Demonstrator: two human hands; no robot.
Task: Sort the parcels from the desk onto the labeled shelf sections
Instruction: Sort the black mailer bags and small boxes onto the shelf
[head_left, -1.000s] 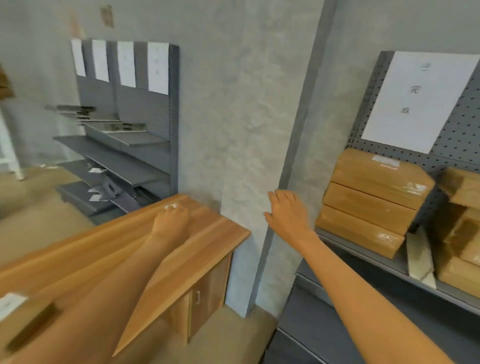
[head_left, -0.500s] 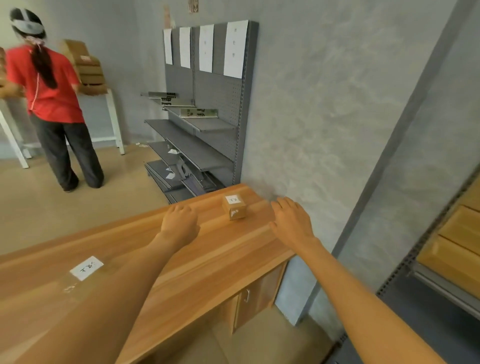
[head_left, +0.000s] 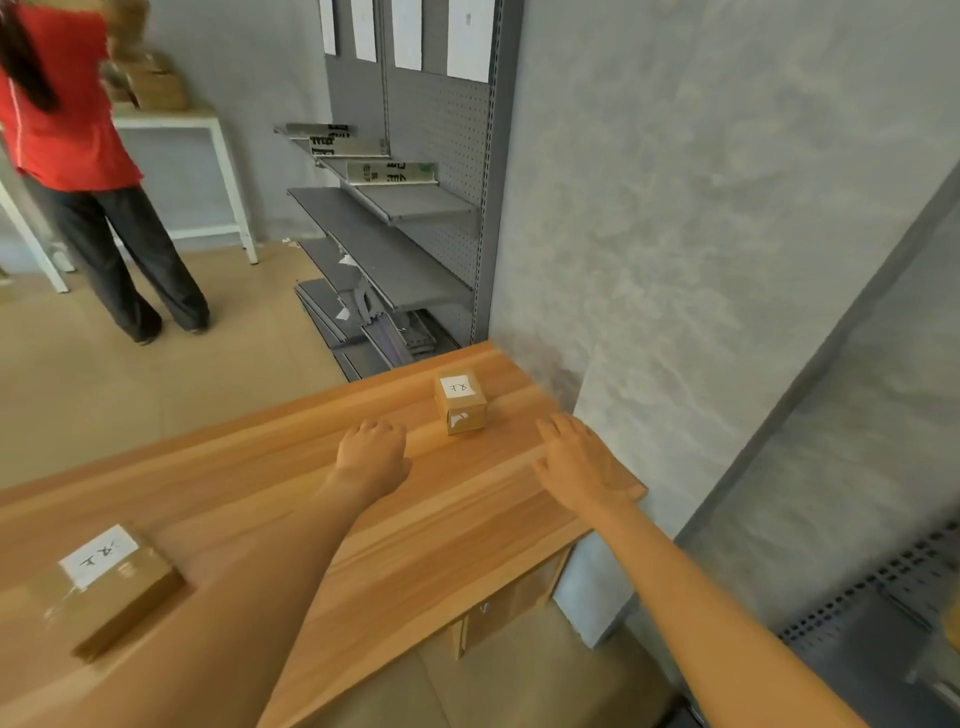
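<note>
Sitting near the far corner of the wooden desk was a small box with a white label on top, untouched. The left hand hovered just beside it, fingers curled and seemingly holding nothing, though the fingertips were hidden. The right hand was spread open nearby. A flat parcel lay well apart, at the desk's near left.
</note>
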